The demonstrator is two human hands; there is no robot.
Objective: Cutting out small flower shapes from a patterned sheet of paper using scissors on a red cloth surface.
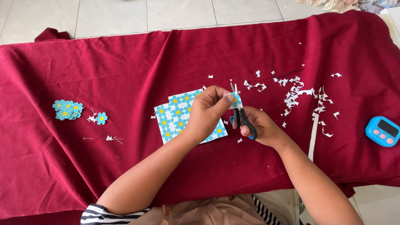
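A pile of cut-out blue paper flowers with yellow centres lay at the left on the dark red cloth. Near the centre, sheets printed with blue flowers lay flat under the left hand, whose fingers were pinched closed on a small flower piece. The right hand gripped black-handled scissors, blades slightly parted at that piece. White paper scraps lay beyond; a blue timer sat far right.
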